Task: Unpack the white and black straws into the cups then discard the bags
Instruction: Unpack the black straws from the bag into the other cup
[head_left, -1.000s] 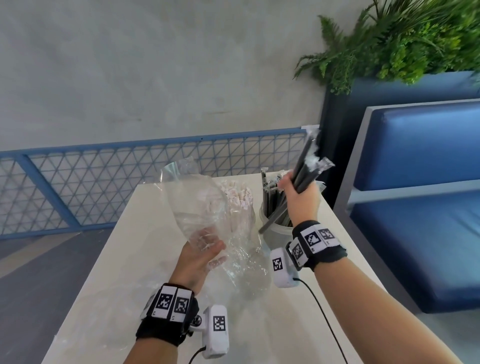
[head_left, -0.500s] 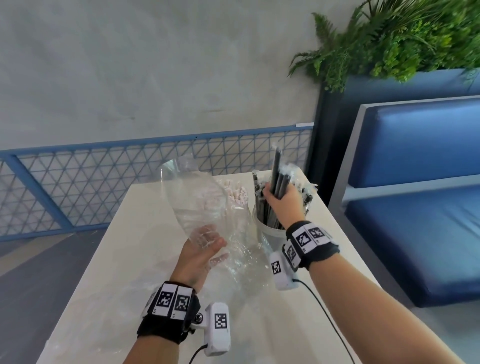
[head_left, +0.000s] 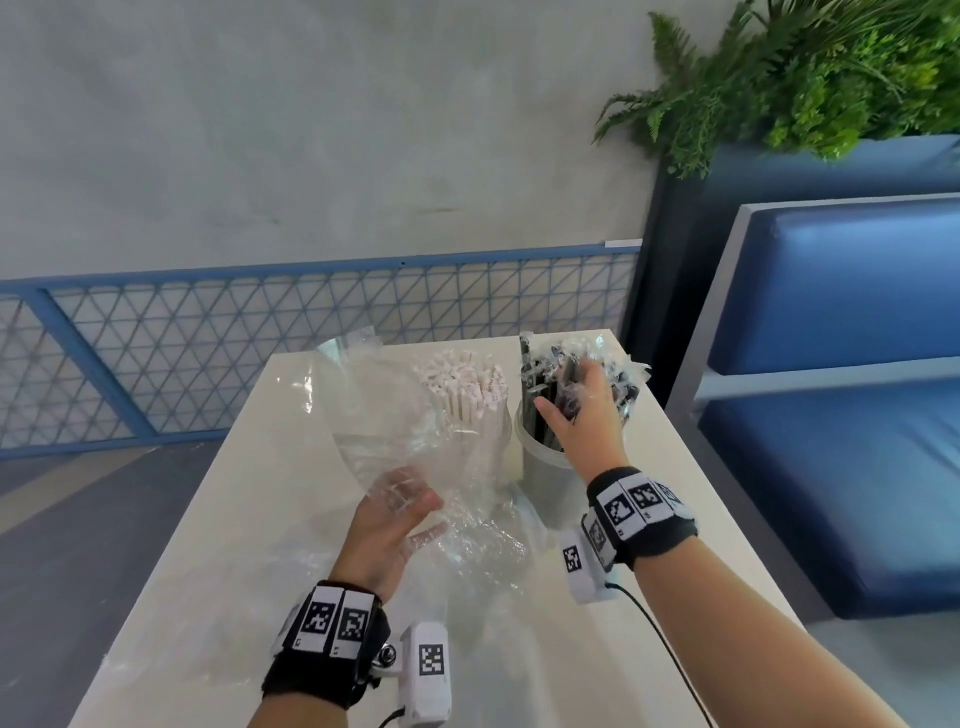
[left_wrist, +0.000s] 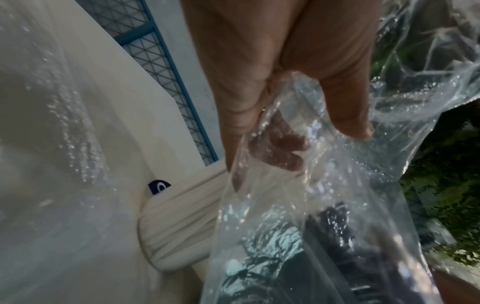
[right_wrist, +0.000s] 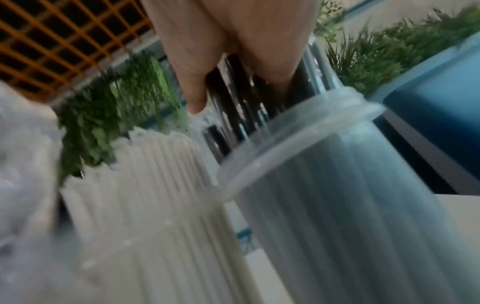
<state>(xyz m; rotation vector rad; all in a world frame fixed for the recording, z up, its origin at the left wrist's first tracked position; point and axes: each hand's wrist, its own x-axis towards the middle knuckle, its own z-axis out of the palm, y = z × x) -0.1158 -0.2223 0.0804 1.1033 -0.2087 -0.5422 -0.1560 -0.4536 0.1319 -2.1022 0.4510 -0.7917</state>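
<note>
Crinkled clear bag (head_left: 363, 415) pinched by left hand (head_left: 384, 530).

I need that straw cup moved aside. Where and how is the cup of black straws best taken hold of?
Likely round its bare side wall, below the rim, from the near side: the cup of black straws stands upright, straws and the right hand fill its mouth, and the cup of white straws crowds its left.

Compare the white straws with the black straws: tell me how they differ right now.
The white straws are pale and paper-wrapped; the black straws are dark in clear wrappers. No hand touches the white ones; the right hand grips the black ones. The white ones stand left of the black ones. Both bundles stand upright in clear cups.
</note>
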